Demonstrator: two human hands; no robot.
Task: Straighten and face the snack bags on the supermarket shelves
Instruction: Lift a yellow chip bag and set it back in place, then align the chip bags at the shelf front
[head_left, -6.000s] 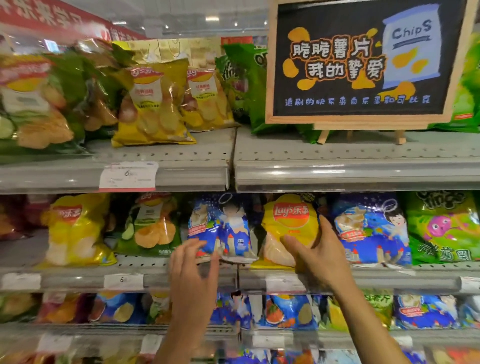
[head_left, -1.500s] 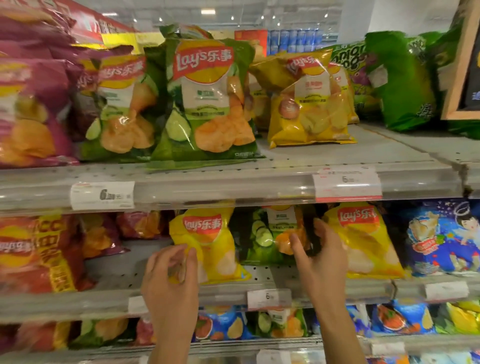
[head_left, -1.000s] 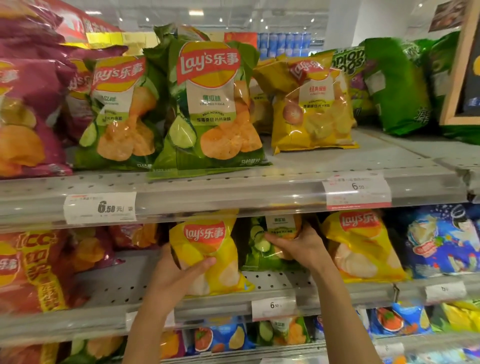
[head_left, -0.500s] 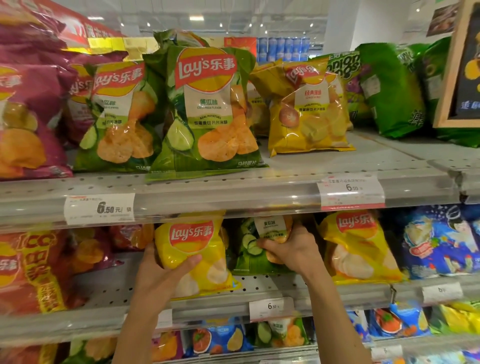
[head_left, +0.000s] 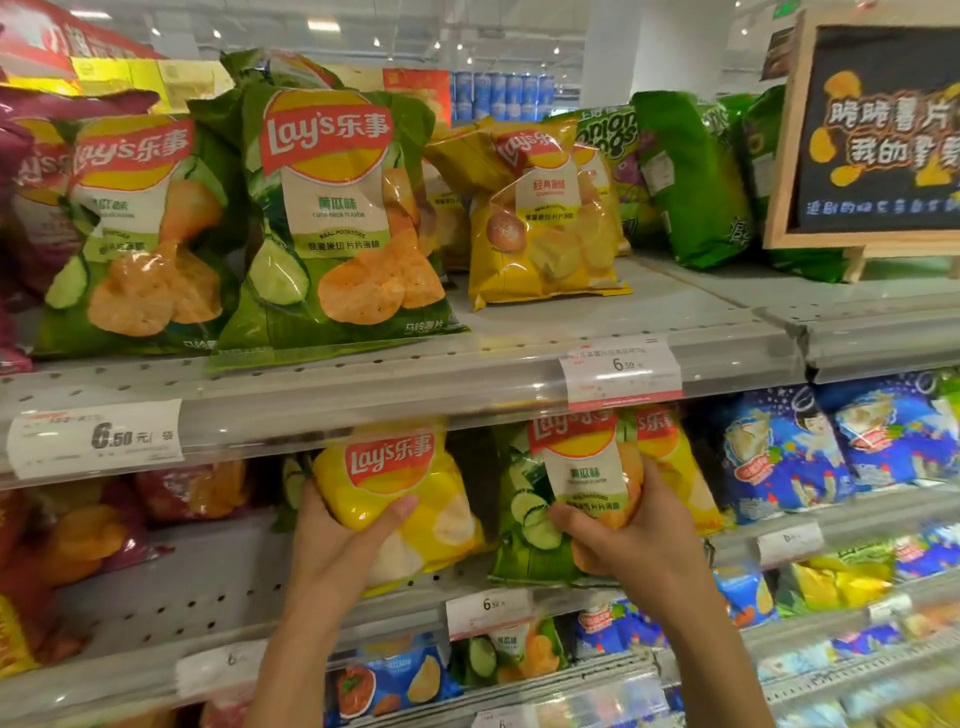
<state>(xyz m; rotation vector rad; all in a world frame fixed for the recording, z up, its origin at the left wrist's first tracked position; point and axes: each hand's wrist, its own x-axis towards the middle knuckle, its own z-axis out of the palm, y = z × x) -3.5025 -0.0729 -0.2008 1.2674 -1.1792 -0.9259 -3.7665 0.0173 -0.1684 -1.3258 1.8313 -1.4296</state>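
A: Where are the hands?

B: Both reach up to the middle shelf (head_left: 218, 587), forearms rising from the bottom edge of the view. The left hand (head_left: 343, 545) is clamped on a yellow bag (head_left: 400, 499): thumb across the front, pointing up and right, fingers tucked behind the bag's left edge.

A: And the right?

B: The right hand (head_left: 634, 540) grips a green bag (head_left: 561, 499), thumb lying across the lower front and pointing left, fingers wrapped around the bag's right side. The hands are well apart, one bag each.

A: How do the bags sit?

B: The yellow bag stands at the shelf's front with its logo facing out, tilted a little to the left. The green bag is upright, face forward, its top reaching up to the price tag (head_left: 621, 371) on the top shelf's rail. Whether its base rests on the shelf I cannot tell; the hand hides part of it.

A: What is next to them?

B: Just right of the green bag, partly behind it, stands a second yellow bag (head_left: 675, 467). Further right are blue bags (head_left: 779, 452). To the left of the left hand the shelf is bare, then come dark red bags (head_left: 67, 540).

A: Above?

B: On the top shelf (head_left: 675, 312) stand two big green bags (head_left: 332, 218), a yellow one (head_left: 540, 223) set further back, and a chalkboard sign (head_left: 878, 135) at the right.
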